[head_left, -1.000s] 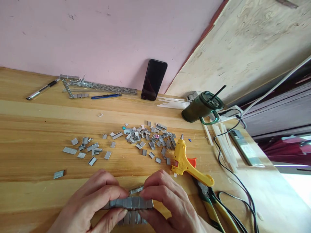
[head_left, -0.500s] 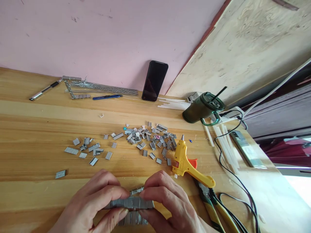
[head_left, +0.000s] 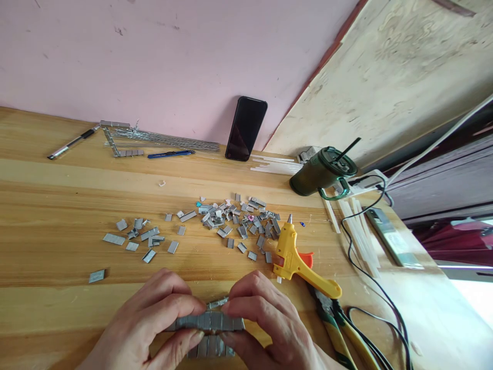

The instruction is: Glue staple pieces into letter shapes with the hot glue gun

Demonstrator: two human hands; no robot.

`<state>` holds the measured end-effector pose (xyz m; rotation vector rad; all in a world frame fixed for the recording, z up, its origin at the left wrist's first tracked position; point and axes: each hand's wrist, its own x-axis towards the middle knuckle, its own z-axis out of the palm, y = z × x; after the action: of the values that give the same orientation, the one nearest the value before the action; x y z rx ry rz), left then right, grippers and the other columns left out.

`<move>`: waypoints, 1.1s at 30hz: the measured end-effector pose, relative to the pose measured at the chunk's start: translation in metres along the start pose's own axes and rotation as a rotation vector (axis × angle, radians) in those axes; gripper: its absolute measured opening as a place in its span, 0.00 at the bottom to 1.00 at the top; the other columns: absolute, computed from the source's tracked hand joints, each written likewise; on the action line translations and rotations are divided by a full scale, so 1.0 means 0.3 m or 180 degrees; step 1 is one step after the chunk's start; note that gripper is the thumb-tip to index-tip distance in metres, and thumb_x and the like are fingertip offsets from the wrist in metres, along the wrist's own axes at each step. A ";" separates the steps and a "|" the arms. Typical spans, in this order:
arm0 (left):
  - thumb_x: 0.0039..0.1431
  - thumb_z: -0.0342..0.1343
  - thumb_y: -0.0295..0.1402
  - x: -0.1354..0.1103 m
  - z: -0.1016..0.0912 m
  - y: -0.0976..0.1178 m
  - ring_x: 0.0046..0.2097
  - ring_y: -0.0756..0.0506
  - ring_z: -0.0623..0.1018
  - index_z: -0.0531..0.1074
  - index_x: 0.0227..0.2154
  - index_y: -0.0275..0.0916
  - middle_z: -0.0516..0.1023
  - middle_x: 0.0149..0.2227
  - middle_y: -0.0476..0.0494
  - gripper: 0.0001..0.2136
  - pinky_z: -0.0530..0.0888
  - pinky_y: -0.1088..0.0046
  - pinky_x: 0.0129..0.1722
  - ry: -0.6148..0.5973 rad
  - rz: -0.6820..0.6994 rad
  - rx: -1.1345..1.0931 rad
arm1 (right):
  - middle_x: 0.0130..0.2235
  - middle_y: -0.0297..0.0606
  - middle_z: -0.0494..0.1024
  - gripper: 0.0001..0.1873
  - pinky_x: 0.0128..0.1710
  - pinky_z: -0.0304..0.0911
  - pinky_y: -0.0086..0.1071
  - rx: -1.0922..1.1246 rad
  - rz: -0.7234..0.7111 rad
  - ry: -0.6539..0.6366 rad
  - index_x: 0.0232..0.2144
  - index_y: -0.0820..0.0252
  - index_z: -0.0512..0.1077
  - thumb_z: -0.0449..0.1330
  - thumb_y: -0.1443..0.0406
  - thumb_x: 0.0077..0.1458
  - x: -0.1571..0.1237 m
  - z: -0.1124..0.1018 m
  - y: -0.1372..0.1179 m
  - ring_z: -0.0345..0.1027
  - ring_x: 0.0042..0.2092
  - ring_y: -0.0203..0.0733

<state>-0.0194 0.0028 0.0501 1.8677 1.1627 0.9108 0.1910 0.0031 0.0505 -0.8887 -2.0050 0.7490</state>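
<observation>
Near the front edge of the table, my left hand (head_left: 154,313) and my right hand (head_left: 271,318) pinch a block of staple strips (head_left: 210,321) from its two sides. It is a row of short grey metal segments set side by side. Both index fingers lie along its top edge and both thumbs press from below. A second row of segments (head_left: 211,347) shows beneath the thumbs, and a thin metal piece (head_left: 216,302) rises behind the block between the fingers. Whether these parts are joined, I cannot tell. The block's left end is hidden by my left hand.
Loose staple pieces (head_left: 242,231) lie scattered ahead, with a smaller group (head_left: 148,237) to the left. A yellow glue gun (head_left: 287,252), pliers (head_left: 331,318) and a black cable (head_left: 393,293) lie at right. A green tumbler (head_left: 319,172) and a phone (head_left: 246,128) stand behind.
</observation>
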 end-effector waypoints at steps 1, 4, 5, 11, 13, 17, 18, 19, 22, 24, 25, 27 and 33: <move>0.56 0.58 0.31 0.000 0.001 0.000 0.28 0.53 0.75 0.76 0.29 0.49 0.74 0.26 0.55 0.04 0.69 0.88 0.24 0.0005 0.0006 0.0002 | 0.33 0.39 0.74 0.09 0.31 0.69 0.32 -0.0004 0.0010 -0.0012 0.42 0.60 0.70 0.61 0.70 0.57 -0.001 0.000 0.000 0.68 0.33 0.40; 0.56 0.58 0.31 0.000 0.003 -0.001 0.29 0.54 0.76 0.76 0.29 0.49 0.74 0.27 0.56 0.04 0.69 0.88 0.25 0.0046 0.0029 -0.0036 | 0.33 0.39 0.74 0.10 0.31 0.69 0.33 0.0011 0.0025 -0.0028 0.42 0.60 0.70 0.61 0.71 0.57 -0.003 0.001 0.001 0.68 0.33 0.40; 0.56 0.58 0.31 0.000 0.004 -0.002 0.29 0.54 0.75 0.75 0.29 0.49 0.74 0.27 0.57 0.04 0.69 0.89 0.25 0.0059 0.0042 -0.0051 | 0.34 0.39 0.74 0.10 0.31 0.69 0.32 0.0018 0.0021 -0.0021 0.42 0.60 0.70 0.61 0.71 0.56 -0.004 0.002 0.002 0.68 0.33 0.40; 0.56 0.59 0.31 -0.002 0.006 -0.005 0.28 0.55 0.75 0.75 0.29 0.49 0.73 0.26 0.57 0.04 0.68 0.89 0.26 0.0057 0.0027 -0.0086 | 0.33 0.39 0.74 0.08 0.31 0.69 0.32 0.0009 -0.0041 0.0009 0.41 0.61 0.70 0.61 0.70 0.57 -0.002 0.005 0.004 0.68 0.33 0.39; 0.56 0.59 0.31 -0.003 0.006 -0.005 0.28 0.55 0.75 0.76 0.28 0.49 0.73 0.26 0.57 0.04 0.68 0.89 0.26 0.0057 0.0003 -0.0099 | 0.33 0.39 0.74 0.08 0.31 0.69 0.31 -0.0009 -0.0036 0.0012 0.41 0.60 0.70 0.60 0.69 0.58 0.000 0.003 0.003 0.68 0.33 0.39; 0.56 0.58 0.32 -0.002 0.005 0.000 0.28 0.53 0.76 0.76 0.28 0.48 0.74 0.26 0.55 0.04 0.70 0.87 0.25 0.0038 -0.0067 -0.0078 | 0.33 0.38 0.74 0.07 0.30 0.69 0.31 0.0003 0.0001 0.0036 0.40 0.60 0.70 0.61 0.69 0.57 0.000 0.000 0.001 0.68 0.32 0.39; 0.56 0.58 0.32 -0.001 0.004 0.001 0.29 0.53 0.76 0.77 0.28 0.48 0.74 0.26 0.55 0.04 0.70 0.87 0.25 0.0032 -0.0073 -0.0067 | 0.33 0.38 0.74 0.08 0.30 0.69 0.32 0.0013 0.0004 0.0033 0.40 0.60 0.70 0.61 0.70 0.57 -0.001 0.000 0.001 0.69 0.32 0.39; 0.56 0.58 0.32 0.000 0.003 0.002 0.29 0.52 0.76 0.77 0.28 0.48 0.74 0.26 0.54 0.04 0.70 0.87 0.25 0.0033 -0.0064 -0.0055 | 0.33 0.39 0.74 0.08 0.31 0.69 0.32 0.0019 0.0005 0.0031 0.41 0.60 0.70 0.61 0.70 0.57 -0.002 0.001 0.001 0.69 0.33 0.39; 0.56 0.59 0.31 0.004 0.000 0.004 0.27 0.53 0.75 0.76 0.28 0.48 0.75 0.25 0.55 0.04 0.70 0.86 0.26 0.0058 -0.0001 -0.0020 | 0.33 0.39 0.74 0.09 0.31 0.69 0.32 0.0011 0.0032 0.0020 0.41 0.60 0.70 0.61 0.70 0.57 -0.004 0.004 -0.001 0.69 0.33 0.39; 0.56 0.59 0.31 0.006 -0.001 0.004 0.27 0.53 0.75 0.76 0.28 0.48 0.75 0.25 0.55 0.05 0.70 0.86 0.26 0.0055 0.0029 -0.0016 | 0.33 0.38 0.74 0.09 0.31 0.69 0.32 0.0003 0.0047 0.0030 0.41 0.59 0.71 0.61 0.70 0.57 -0.004 0.005 -0.003 0.69 0.33 0.39; 0.56 0.59 0.31 0.006 -0.001 0.004 0.27 0.53 0.75 0.76 0.28 0.48 0.75 0.25 0.55 0.05 0.70 0.86 0.26 0.0059 0.0041 -0.0020 | 0.33 0.38 0.74 0.09 0.31 0.69 0.32 0.0005 0.0049 0.0030 0.41 0.59 0.71 0.61 0.70 0.57 -0.004 0.005 -0.003 0.69 0.33 0.39; 0.56 0.59 0.30 0.005 0.001 0.003 0.27 0.54 0.76 0.76 0.28 0.48 0.74 0.25 0.56 0.05 0.70 0.87 0.26 0.0079 0.0068 -0.0031 | 0.33 0.38 0.74 0.09 0.31 0.69 0.31 0.0009 0.0049 0.0034 0.41 0.59 0.71 0.61 0.70 0.56 -0.004 0.005 -0.004 0.69 0.33 0.39; 0.55 0.59 0.30 0.000 0.004 0.004 0.28 0.55 0.76 0.76 0.29 0.49 0.75 0.26 0.57 0.05 0.70 0.89 0.27 0.0095 0.0022 -0.0031 | 0.33 0.38 0.74 0.09 0.31 0.69 0.32 0.0013 0.0044 0.0025 0.41 0.60 0.70 0.62 0.71 0.56 -0.007 0.002 -0.004 0.69 0.33 0.39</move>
<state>-0.0177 0.0020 0.0505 1.8573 1.1683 0.9497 0.1910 0.0007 0.0501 -0.9026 -1.9916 0.7560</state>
